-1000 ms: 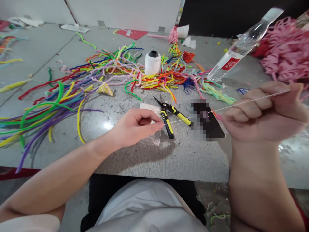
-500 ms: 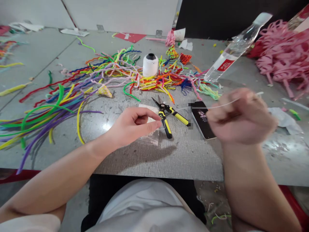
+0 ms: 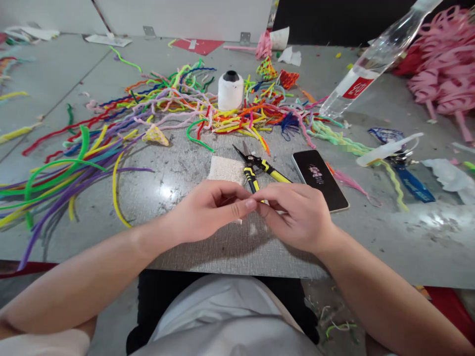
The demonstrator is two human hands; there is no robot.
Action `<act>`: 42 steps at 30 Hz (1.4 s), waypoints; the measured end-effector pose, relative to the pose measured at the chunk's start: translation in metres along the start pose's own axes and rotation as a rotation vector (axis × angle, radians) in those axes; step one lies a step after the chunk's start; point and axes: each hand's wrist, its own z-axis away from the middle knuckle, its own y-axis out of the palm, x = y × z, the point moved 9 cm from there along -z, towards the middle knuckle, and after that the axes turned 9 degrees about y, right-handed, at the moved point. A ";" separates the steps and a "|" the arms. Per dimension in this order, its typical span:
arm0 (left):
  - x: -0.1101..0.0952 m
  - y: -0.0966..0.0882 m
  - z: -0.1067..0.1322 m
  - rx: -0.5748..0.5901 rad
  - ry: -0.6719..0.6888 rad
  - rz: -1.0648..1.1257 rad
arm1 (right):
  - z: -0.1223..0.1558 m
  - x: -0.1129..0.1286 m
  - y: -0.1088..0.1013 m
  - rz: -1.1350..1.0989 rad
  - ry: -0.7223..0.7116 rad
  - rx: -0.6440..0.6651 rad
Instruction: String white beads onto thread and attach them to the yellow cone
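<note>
My left hand (image 3: 213, 210) and my right hand (image 3: 297, 215) meet above the front of the table, thumbs and forefingers pinched together with the fingertips touching. A white thread ran from the left pinch half a second ago; whatever lies between the fingertips now is too small to make out. Just behind the hands are pliers-like snips (image 3: 272, 171) with black and yellow handles, their jaws apart. They lie partly over a clear bag of small white beads (image 3: 224, 169), which my left hand partly covers. A phone (image 3: 321, 180) lies beyond my right hand.
A white thread cone (image 3: 230, 94) stands among colourful pipe cleaners (image 3: 163, 106). At the right a water bottle (image 3: 359, 84) leans, in front of a pink ribbon heap (image 3: 441, 74). Keys with a blue strap (image 3: 413, 183) and a white glue stick (image 3: 389, 150) lie nearer.
My right hand has come down and left from over the table's right side to meet my left hand. The white thread stretched between them no longer shows. The left hand stays nearly in place, still pinched.
</note>
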 end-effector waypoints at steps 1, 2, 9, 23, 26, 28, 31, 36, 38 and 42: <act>0.000 -0.001 0.000 -0.011 -0.006 -0.004 | 0.000 -0.002 -0.002 -0.023 0.037 0.001; 0.000 -0.003 -0.001 -0.023 -0.009 -0.010 | 0.000 -0.005 -0.003 -0.049 0.089 0.002; -0.001 -0.011 -0.002 -0.084 -0.013 -0.078 | 0.018 -0.060 0.013 -0.611 0.703 -0.029; -0.033 -0.006 0.011 -0.272 0.482 -0.568 | 0.041 -0.055 0.057 -1.433 1.177 -0.002; -0.035 0.005 0.015 -0.224 0.645 -0.691 | 0.042 -0.050 0.061 -1.443 1.125 0.056; -0.033 0.007 0.015 -0.215 0.668 -0.727 | 0.040 -0.044 0.064 -1.451 1.077 0.106; -0.031 0.008 0.015 -0.216 0.666 -0.767 | 0.038 -0.038 0.067 -1.481 1.010 0.149; -0.033 0.015 0.018 -0.205 0.684 -0.842 | 0.037 -0.034 0.069 -1.476 0.948 0.174; -0.033 0.016 0.019 -0.200 0.678 -0.849 | 0.037 -0.031 0.070 -1.450 0.918 0.200; -0.032 0.015 0.019 -0.189 0.656 -0.849 | 0.040 -0.025 0.070 -1.400 0.891 0.220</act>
